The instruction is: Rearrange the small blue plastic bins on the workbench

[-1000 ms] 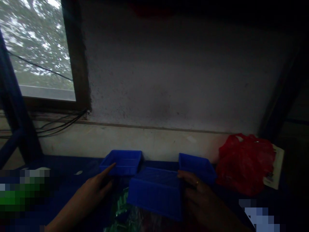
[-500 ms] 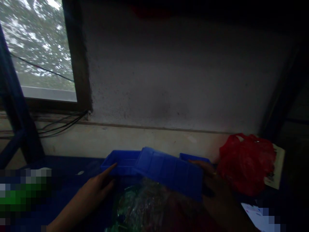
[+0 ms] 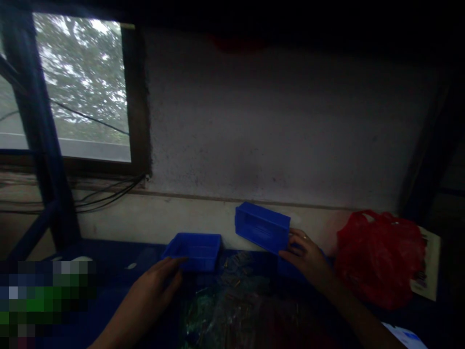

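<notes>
My right hand [image 3: 308,258] grips the end of a blue plastic bin [image 3: 262,229], raised and tilted so its hollow inside faces me. Its inside looks bare. Below it lies a loose scatter of small clear packets [image 3: 238,269] with brass-coloured bits in them. My left hand [image 3: 162,278] has its fingers stretched out and apart at the front left of a second blue bin [image 3: 198,251], which sits upright; whether the fingertips touch it I cannot tell. Partly hidden behind my right hand is a third blue bin [image 3: 290,269]. Nearer me, clear plastic bags [image 3: 232,317] lie in shadow.
A crumpled red plastic bag [image 3: 379,261] stands at the right against a pale printed packet [image 3: 428,266]. Blue frame posts [image 3: 54,194] rise at the left by the window. A wall [image 3: 272,131] closes off the back of the blue surface [image 3: 119,249].
My right hand has tipped the bin from underside-facing to inside-facing and raised it towards the wall. Small packets now show beneath it. My left hand stays by the left bin; the view has shifted slightly.
</notes>
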The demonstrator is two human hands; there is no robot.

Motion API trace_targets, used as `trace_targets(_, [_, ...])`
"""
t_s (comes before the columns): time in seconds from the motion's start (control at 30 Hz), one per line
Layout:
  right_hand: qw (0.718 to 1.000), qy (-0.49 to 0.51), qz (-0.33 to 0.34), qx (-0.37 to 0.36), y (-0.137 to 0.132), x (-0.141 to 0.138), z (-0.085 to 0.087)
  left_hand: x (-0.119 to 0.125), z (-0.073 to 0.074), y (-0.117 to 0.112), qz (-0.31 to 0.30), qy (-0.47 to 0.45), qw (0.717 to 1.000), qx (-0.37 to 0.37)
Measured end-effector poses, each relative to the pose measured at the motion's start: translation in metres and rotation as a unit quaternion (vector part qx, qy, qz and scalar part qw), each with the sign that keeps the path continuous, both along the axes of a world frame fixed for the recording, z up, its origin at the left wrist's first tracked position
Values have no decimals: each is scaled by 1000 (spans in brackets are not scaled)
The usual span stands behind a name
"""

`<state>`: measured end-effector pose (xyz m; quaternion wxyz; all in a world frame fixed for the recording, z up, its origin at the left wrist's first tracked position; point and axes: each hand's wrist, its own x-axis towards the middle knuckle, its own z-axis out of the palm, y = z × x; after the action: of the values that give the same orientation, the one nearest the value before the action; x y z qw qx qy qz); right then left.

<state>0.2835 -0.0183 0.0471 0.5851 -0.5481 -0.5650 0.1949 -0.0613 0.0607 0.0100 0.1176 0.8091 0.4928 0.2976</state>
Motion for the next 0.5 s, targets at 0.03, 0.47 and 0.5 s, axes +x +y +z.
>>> trace_targets(0.03, [1000,9,0,4,-2,1,-2,7,5,-6,-41,5,999,-12])
trace_targets(0.47, [998,29,-18,-44,-5,16,22,160,34,42,-241,178,949,-101])
trace_targets(0.5, [998,30,-7,-56,-6,15,25,160,31,48,-239,201,943,-112])
